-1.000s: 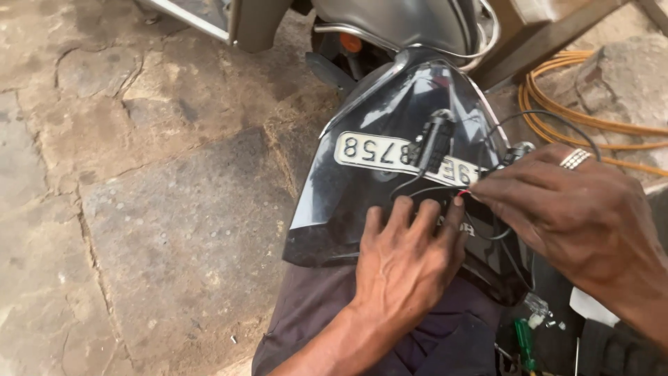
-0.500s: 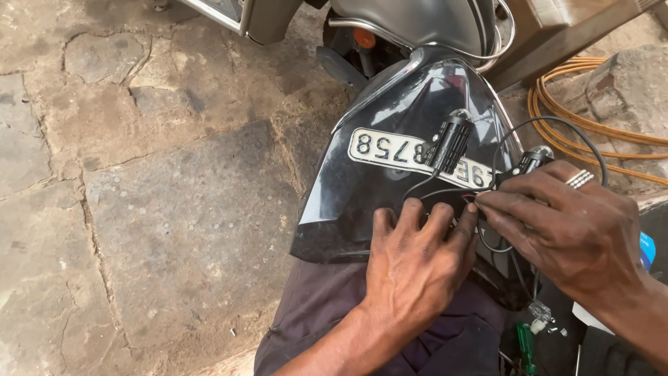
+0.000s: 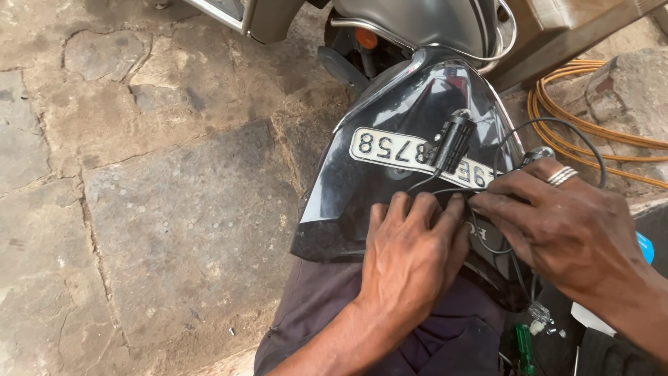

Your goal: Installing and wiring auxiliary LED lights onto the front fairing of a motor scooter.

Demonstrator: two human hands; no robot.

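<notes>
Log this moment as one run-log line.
left hand: flat on black scooter panel | right hand: pinching black wire | black connector: over number plate

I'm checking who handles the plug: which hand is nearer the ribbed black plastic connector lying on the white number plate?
Right. The right hand sits just right of and below the ribbed black plastic connector, pinching its thin black wires; the left hand presses the glossy black panel lower down.

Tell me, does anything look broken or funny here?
Yes. The black panel with its number plate lies on the person's lap, loose wires trailing. A ribbed black connector dangles over the plate.
</notes>
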